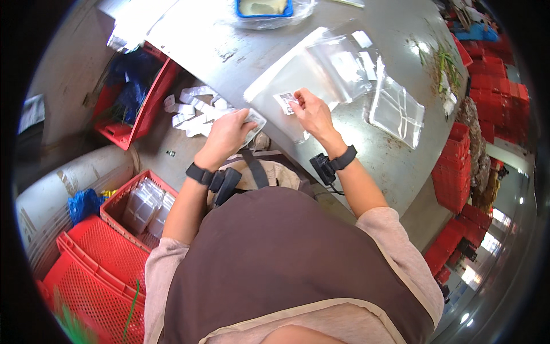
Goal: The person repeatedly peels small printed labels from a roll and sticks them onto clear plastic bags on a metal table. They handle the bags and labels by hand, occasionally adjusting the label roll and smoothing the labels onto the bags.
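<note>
Between the thumb and fingers of my right hand (313, 111) is a printed white label (284, 103), held over a stack of clear plastic bags (296, 77) on the metal table. Whether the label touches the top bag I cannot tell. My left hand (227, 133) grips a strip of printed labels (255, 124) by the table's near left edge. From that side a long white paper strip (200, 114) trails in loose folds below the table edge. More clear bags with white label patches (363, 38) overlap the stack's right side.
A tied bundle of clear bags (397, 109) lies at the right of the metal table (240, 64). Beyond are a blue tray (264, 8) and green plant scraps (442, 64). Red crates (129, 210) stand at lower left, one holding bag bundles; stacked red crates (451, 172) line the right.
</note>
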The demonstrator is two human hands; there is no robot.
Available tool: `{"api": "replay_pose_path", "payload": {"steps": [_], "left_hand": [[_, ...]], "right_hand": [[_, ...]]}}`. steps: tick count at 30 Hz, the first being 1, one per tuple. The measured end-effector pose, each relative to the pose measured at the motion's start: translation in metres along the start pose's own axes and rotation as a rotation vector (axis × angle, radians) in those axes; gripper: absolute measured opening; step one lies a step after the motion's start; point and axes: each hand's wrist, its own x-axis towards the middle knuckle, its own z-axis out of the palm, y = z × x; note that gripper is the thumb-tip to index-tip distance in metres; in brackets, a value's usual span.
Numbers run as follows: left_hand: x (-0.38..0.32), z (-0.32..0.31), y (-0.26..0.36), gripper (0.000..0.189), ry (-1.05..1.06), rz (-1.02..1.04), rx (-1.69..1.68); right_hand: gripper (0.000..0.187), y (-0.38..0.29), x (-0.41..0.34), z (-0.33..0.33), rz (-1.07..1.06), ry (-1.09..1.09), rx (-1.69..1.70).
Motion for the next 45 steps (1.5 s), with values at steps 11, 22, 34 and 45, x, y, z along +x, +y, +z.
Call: {"api": "replay_pose_path", "payload": {"steps": [11, 22, 34, 45], "left_hand": [[0.005, -0.008, 0.013, 0.021, 0.024, 0.160, 0.188], [-0.006, -0.070, 0.013, 0.017, 0.056, -0.107, -0.644], [0.010, -0.025, 0.002, 0.027, -0.019, -0.268, -0.701], [0.016, -0.031, 0.022, 0.032, 0.131, -0.209, -0.815]], "right_hand": [[0.034, 0.005, 0.008, 0.013, 0.002, -0.044, -0.207], [0.059, 0.005, 0.000, -0.001, -0.003, 0.125, -0.121], [0.032, 0.047, -0.028, 0.002, -0.074, 0.091, -0.134], [0.029, 0.014, 0.025, -0.028, -0.343, 0.140, -0.090]]}}
